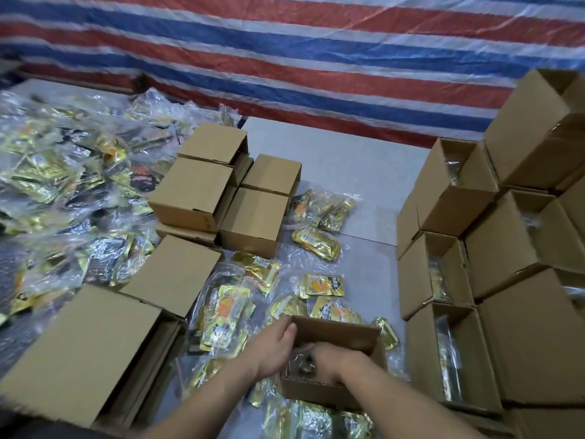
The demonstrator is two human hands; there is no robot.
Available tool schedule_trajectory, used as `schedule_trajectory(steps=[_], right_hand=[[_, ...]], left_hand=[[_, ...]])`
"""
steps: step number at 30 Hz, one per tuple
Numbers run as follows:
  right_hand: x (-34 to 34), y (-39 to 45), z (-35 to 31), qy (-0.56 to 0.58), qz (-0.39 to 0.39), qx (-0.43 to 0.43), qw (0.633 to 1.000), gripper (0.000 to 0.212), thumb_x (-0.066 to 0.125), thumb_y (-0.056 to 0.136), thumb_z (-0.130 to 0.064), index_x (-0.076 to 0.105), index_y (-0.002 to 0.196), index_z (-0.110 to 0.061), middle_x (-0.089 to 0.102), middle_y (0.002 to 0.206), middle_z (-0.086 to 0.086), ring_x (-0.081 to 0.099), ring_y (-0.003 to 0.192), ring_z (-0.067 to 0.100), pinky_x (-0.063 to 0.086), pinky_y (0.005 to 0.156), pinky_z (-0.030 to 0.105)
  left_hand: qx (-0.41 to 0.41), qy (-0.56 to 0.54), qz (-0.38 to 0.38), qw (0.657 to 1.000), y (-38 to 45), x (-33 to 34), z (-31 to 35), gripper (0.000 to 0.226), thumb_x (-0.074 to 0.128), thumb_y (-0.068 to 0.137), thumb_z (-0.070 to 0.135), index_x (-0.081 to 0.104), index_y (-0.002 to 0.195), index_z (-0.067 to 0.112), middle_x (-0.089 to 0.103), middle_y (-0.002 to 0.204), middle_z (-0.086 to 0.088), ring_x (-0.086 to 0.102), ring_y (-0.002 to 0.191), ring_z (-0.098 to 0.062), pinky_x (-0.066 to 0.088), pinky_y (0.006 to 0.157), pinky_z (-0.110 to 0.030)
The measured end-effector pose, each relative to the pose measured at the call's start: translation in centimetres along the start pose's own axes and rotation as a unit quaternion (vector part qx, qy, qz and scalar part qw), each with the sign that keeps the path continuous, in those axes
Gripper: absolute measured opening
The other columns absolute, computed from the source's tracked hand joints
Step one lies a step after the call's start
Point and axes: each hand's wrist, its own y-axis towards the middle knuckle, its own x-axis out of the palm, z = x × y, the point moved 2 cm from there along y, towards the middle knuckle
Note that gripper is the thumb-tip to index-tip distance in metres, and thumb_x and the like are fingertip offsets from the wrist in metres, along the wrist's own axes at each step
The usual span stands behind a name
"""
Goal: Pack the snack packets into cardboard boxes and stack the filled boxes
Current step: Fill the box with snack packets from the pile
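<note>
Two hands reach into an open cardboard box [332,369]: the left hand [275,346] grips its far-left rim, the right hand [326,354] beside it presses packets [300,364] down inside, fingers hidden.

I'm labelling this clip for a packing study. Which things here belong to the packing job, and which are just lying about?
Part of the job:
- open box being filled
- left hand at its rim
- right hand inside it
- loose snack packets
- packet heap
- empty boxes
- stacked filled boxes

Just there:
- striped tarp
- grey floor
</note>
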Motion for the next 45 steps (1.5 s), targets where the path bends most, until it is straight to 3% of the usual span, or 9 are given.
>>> schedule_trajectory(steps=[8, 11, 15, 19, 22, 32, 37, 42, 45], right_hand=[[-2.0, -1.9, 2.0, 0.018, 0.059, -0.019, 0.998, 0.035, 0.061, 0.091, -0.046, 0.067, 0.115, -0.022, 0.067, 0.105, -0.003, 0.063, 0.094, 0.020, 0.044, 0.073, 0.028], [-0.4, -1.2, 1.4, 0.004, -0.073, 0.010, 0.997, 0.056, 0.039, 0.099, -0.055, 0.059, 0.134, -0.016, 0.059, 0.136, 0.007, 0.056, 0.120, 0.027, 0.042, 0.094, 0.033], [1.1, -0.1, 0.5, 0.020, -0.192, 0.009, 0.981, 0.044, 0.030, 0.107, -0.027, 0.043, 0.145, -0.008, 0.042, 0.152, 0.018, 0.046, 0.135, 0.031, 0.036, 0.112, 0.042], [0.3, -0.5, 0.2, 0.054, -0.150, 0.019, 0.987, 0.053, 0.034, 0.101, -0.048, 0.051, 0.139, -0.015, 0.051, 0.144, 0.013, 0.053, 0.126, 0.029, 0.041, 0.105, 0.040], [-2.0, -1.1, -0.3, 0.082, -0.050, -0.018, 0.995, 0.046, 0.036, 0.091, -0.050, 0.063, 0.103, -0.015, 0.065, 0.111, 0.010, 0.061, 0.096, 0.024, 0.049, 0.084, 0.034], [-0.2, -0.5, -1.2, 0.155, -0.014, -0.024, 0.987, 0.043, 0.036, 0.100, -0.026, 0.056, 0.136, -0.016, 0.058, 0.136, 0.009, 0.053, 0.125, 0.025, 0.040, 0.100, 0.031], [-1.9, -2.2, 1.8, 0.177, 0.071, -0.027, 0.981, 0.034, 0.039, 0.099, -0.033, 0.067, 0.115, -0.023, 0.064, 0.107, -0.006, 0.060, 0.103, 0.015, 0.043, 0.082, 0.028], [-0.5, -1.7, 2.6, 0.110, 0.015, 0.031, 0.993, 0.055, 0.034, 0.104, -0.045, 0.050, 0.142, -0.008, 0.052, 0.145, 0.012, 0.053, 0.124, 0.025, 0.040, 0.097, 0.027], [-0.6, -2.2, 2.2, 0.122, 0.037, 0.029, 0.991, 0.061, 0.031, 0.105, -0.048, 0.043, 0.148, -0.006, 0.043, 0.153, 0.011, 0.046, 0.136, 0.026, 0.037, 0.107, 0.030]], left_hand=[[0.016, 0.010, 0.010, 1.000, 0.2, 0.1, -0.1, 0.040, 0.030, 0.107, 0.039, 0.051, 0.132, 0.016, 0.063, 0.123, -0.009, 0.060, 0.109, -0.021, 0.046, 0.092, -0.030], [0.017, 0.022, 0.009, 1.000, 0.0, 0.3, 0.0, 0.045, 0.029, 0.107, 0.040, 0.048, 0.136, 0.012, 0.060, 0.130, -0.011, 0.057, 0.118, -0.024, 0.044, 0.098, -0.032], [0.031, 0.040, 0.007, 0.999, -0.1, 0.3, 0.2, 0.042, 0.028, 0.107, 0.039, 0.050, 0.130, 0.012, 0.059, 0.128, -0.010, 0.055, 0.119, -0.024, 0.042, 0.102, -0.034], [0.027, 0.032, 0.005, 0.999, 0.0, 0.3, 0.0, 0.044, 0.028, 0.107, 0.040, 0.050, 0.135, 0.013, 0.059, 0.132, -0.008, 0.055, 0.121, -0.022, 0.041, 0.104, -0.033], [0.038, 0.025, 0.005, 0.999, 0.1, 0.3, 0.1, 0.030, 0.030, 0.107, 0.040, 0.053, 0.116, 0.023, 0.063, 0.116, -0.002, 0.059, 0.108, -0.018, 0.045, 0.098, -0.035], [0.046, 0.026, -0.006, 0.999, -0.2, -0.2, 0.4, 0.033, 0.030, 0.107, 0.038, 0.052, 0.122, 0.019, 0.064, 0.119, -0.004, 0.058, 0.109, -0.019, 0.045, 0.096, -0.034], [0.046, 0.035, -0.016, 0.998, 0.0, -0.3, 0.9, 0.032, 0.031, 0.107, 0.040, 0.054, 0.119, 0.021, 0.064, 0.114, -0.001, 0.060, 0.105, -0.017, 0.047, 0.096, -0.037], [0.023, -0.038, -0.014, 0.999, 0.1, -0.1, 0.0, 0.042, 0.031, 0.105, 0.051, 0.053, 0.133, 0.029, 0.058, 0.124, 0.016, 0.055, 0.111, 0.000, 0.044, 0.099, -0.022], [-0.017, -0.050, 0.093, 0.994, 0.6, -2.0, -1.7, 0.050, 0.032, 0.104, 0.052, 0.048, 0.141, 0.023, 0.053, 0.134, 0.014, 0.050, 0.114, 0.001, 0.039, 0.102, -0.021]])
